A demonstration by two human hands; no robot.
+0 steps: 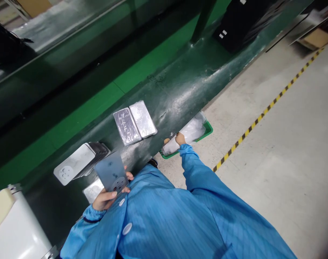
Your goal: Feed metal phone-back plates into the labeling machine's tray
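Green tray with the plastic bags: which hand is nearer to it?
Right. The right hand is at the green tray, on the plastic bags; the left hand is farther off, holding a blue-grey plate.

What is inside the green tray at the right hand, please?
Translucent plastic film lies in the green tray, the right hand on it; the tray's bottom is covered.

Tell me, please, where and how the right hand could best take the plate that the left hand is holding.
The plate is probably best pinched by its top edge, from above in the picture: it looks thin and flat, that edge is unheld, and the left hand holds the lower end.
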